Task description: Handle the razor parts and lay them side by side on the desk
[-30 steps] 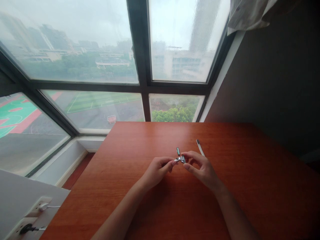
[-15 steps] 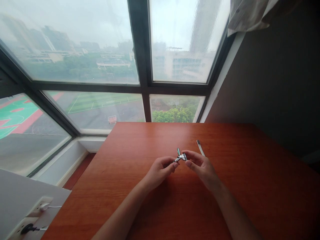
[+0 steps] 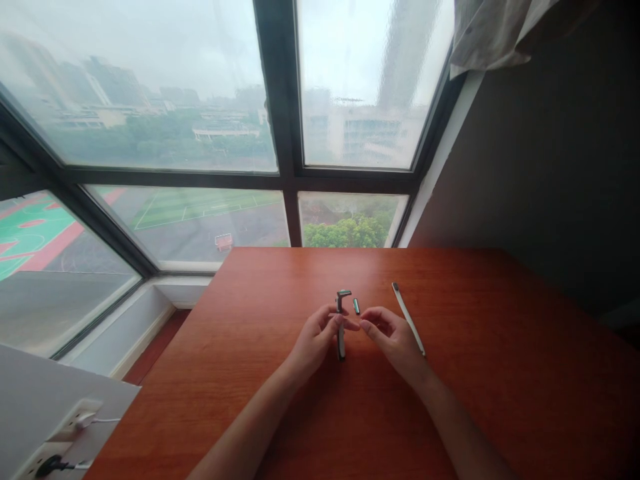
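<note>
My left hand point(image 3: 318, 333) is closed on a razor point(image 3: 341, 341), which stands roughly upright with its head at the top and its handle pointing down toward me. My right hand point(image 3: 394, 335) is just to the right, thumb and forefinger pinched together near the left fingertips. Whether anything is between those right fingers is too small to make out. Just beyond the gap between my hands lies a small dark bar, like a razor blade cartridge point(image 3: 357, 306). A white toothbrush point(image 3: 410, 321) with a dark head lies slanted by my right hand.
All of this is at a reddish-brown wooden table point(image 3: 240, 400). Large windows with a dark frame point(image 3: 287, 133) rise behind it. At the lower left, plugs sit in a wall socket point(image 3: 75, 423). A pale curtain point(image 3: 493, 37) hangs at the upper right.
The razor has turned from slanting between both hands to upright in my left hand. My right hand has let go of it and moved slightly left and down. More of the toothbrush shows.
</note>
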Motion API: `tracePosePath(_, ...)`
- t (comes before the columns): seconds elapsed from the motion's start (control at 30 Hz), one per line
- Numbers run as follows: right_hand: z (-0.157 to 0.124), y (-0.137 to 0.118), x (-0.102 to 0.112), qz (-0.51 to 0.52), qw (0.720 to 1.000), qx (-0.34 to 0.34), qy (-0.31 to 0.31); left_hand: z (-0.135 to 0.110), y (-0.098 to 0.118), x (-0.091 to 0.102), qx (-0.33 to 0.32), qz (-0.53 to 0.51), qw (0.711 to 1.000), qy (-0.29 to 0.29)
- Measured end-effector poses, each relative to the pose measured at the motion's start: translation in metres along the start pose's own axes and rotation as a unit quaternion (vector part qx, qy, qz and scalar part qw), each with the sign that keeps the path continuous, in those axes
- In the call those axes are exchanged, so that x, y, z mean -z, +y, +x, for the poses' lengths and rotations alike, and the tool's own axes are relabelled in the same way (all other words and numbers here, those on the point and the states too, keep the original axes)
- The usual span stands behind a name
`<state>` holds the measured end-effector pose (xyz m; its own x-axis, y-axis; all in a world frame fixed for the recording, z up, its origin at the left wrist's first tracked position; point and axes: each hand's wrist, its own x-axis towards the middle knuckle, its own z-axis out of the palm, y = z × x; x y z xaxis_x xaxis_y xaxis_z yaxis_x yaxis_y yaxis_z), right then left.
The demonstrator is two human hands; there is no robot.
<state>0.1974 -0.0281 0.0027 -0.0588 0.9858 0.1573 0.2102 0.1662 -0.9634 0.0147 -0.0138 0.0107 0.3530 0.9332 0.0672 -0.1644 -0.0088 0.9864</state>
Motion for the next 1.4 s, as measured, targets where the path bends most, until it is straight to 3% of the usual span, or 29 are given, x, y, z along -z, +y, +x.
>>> tracePosePath(0.13, 0.0, -0.004, -0.002, -0.079, 0.995, 0.062, 0.029, 0.001, -0.001, -0.001, 0.018, -0.015, 1.0, 0.008)
tracePosePath(0.33, -0.003, -0.005, -0.012, -0.117, 0.987, 0.109, -0.037, -0.002, -0.003, -0.006, 0.072, -0.094, 0.993, -0.005)
tracePosePath(0.67, -0.005, -0.007, -0.021, -0.129, 0.987, 0.093, -0.002, -0.004, -0.007, -0.013, 0.072, -0.163, 0.984, -0.005)
tracePosePath(0.87, 0.001, -0.003, -0.007, -0.17, 0.981, 0.084, 0.039, -0.001, -0.009, -0.014, 0.065, -0.093, 0.993, 0.014)
tracePosePath(0.93, 0.006, 0.005, 0.009, -0.221, 0.969, 0.059, 0.088, -0.001, -0.009, -0.013, 0.069, -0.063, 0.995, 0.036)
tracePosePath(1.07, 0.015, 0.021, 0.041, -0.366, 0.917, -0.019, 0.16, -0.002, -0.011, -0.011, 0.079, -0.035, 0.995, 0.046)
tracePosePath(1.2, 0.018, 0.027, 0.052, -0.447, 0.881, -0.075, 0.137, -0.001, -0.012, -0.01, 0.081, -0.018, 0.996, 0.042)
tracePosePath(1.4, 0.019, 0.024, 0.045, -0.523, 0.842, -0.079, 0.11, -0.001, -0.013, -0.008, 0.079, -0.002, 0.996, 0.039)
